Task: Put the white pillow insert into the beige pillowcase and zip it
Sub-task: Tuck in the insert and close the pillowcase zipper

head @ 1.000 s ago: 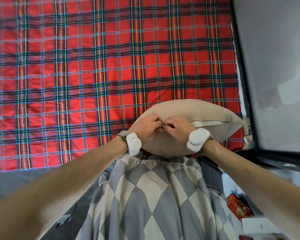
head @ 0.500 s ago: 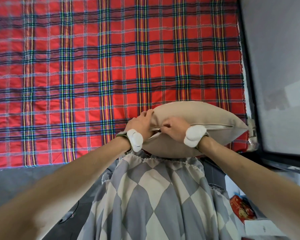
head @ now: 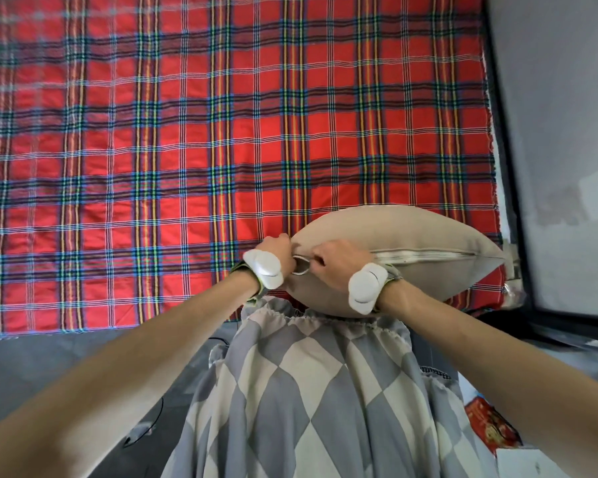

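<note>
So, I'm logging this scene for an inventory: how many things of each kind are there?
beige pillowcase: 1
red plaid blanket: 1
hands, left hand and right hand: 2
white wrist devices: 2
total: 6

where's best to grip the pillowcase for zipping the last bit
Pinch the pillowcase at its left corner, coming from the left, past the open gap. The zipper lies sideways along the near edge and looks closed rightward, so that likely keeps it taut.
</note>
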The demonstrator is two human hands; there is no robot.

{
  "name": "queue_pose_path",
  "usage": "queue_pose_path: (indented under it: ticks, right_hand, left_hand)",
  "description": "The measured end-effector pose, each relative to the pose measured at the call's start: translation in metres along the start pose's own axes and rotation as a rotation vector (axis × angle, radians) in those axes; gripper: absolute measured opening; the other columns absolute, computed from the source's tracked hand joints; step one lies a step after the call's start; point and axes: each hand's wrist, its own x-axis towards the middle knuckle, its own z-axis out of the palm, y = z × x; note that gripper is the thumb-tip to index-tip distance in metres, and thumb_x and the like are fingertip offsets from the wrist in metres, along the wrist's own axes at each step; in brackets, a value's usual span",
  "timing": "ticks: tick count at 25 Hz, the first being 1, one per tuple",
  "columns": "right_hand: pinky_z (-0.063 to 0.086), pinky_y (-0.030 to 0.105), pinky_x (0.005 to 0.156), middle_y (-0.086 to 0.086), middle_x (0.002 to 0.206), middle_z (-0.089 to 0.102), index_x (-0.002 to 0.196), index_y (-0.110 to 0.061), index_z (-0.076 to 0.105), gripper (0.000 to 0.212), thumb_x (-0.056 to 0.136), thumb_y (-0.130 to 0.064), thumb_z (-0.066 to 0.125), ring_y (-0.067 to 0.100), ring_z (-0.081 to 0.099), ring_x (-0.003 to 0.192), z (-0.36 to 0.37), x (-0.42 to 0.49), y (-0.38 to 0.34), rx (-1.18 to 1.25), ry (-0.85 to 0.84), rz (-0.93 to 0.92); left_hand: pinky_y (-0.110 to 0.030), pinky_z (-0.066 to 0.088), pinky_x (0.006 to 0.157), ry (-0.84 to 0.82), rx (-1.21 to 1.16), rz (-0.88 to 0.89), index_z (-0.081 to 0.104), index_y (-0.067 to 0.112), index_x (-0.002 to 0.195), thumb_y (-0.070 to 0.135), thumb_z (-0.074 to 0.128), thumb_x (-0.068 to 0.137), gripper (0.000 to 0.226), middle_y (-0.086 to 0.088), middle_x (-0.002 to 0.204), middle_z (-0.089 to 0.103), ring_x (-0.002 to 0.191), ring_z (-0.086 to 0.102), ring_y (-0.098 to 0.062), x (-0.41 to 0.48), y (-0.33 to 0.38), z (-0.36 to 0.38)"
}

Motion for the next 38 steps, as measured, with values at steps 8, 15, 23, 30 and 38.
queue_pose_path:
  ticks: [8,15,23,30,38]
  right_hand:
    - [0.031,0.021,0.061,-0.005,0.07,0.052,0.069,-0.021,0.057,0.028,0.096,-0.023,0.048,0.008,0.043,0.065,0.006,0.004,-0.01,0.365,-0.225,0.011]
    - [0.037,0.03,0.064,-0.003,0.071,0.055,0.07,-0.019,0.059,0.026,0.094,-0.02,0.047,0.017,0.051,0.069,0.002,-0.001,-0.006,0.22,-0.028,0.019]
    - [0.041,0.028,0.075,0.014,0.101,0.068,0.099,-0.005,0.069,0.029,0.096,-0.025,0.049,0.023,0.059,0.091,0.009,0.014,-0.02,0.279,-0.181,0.0]
    - [0.044,0.034,0.083,-0.001,0.096,0.055,0.099,-0.018,0.065,0.018,0.094,-0.027,0.05,0.015,0.05,0.09,-0.001,0.001,0.002,0.188,0.103,-0.075]
    - [0.038,0.053,0.1,0.022,0.138,0.043,0.135,-0.016,0.036,0.088,0.074,-0.078,0.045,0.043,0.042,0.124,-0.068,-0.067,0.15,-0.091,0.302,0.894]
  left_hand:
    - [-0.042,0.056,0.084,-0.438,-0.511,0.075,0.051,0.001,0.122,0.004,0.049,0.091,0.031,-0.021,0.116,0.061,0.104,0.062,-0.036,-0.002,-0.023,-0.01]
    - [-0.041,0.052,0.093,-0.622,-0.937,0.235,0.045,0.018,0.133,-0.01,0.064,0.079,0.064,-0.008,0.125,0.06,0.111,0.061,-0.027,-0.016,-0.048,-0.024]
    - [-0.039,0.054,0.085,-0.192,-0.257,0.416,0.055,0.014,0.127,0.016,0.07,0.077,0.052,-0.007,0.108,0.069,0.094,0.066,-0.025,-0.017,-0.038,-0.007]
    - [-0.041,0.055,0.075,0.072,0.017,0.307,0.045,0.032,0.137,0.022,0.045,0.095,0.044,-0.016,0.097,0.068,0.084,0.066,-0.032,-0.02,-0.028,-0.002]
    - [-0.037,0.043,0.072,0.028,0.01,0.122,0.057,0.01,0.11,0.037,0.041,0.099,0.033,-0.014,0.106,0.063,0.097,0.06,-0.033,-0.019,-0.013,-0.022]
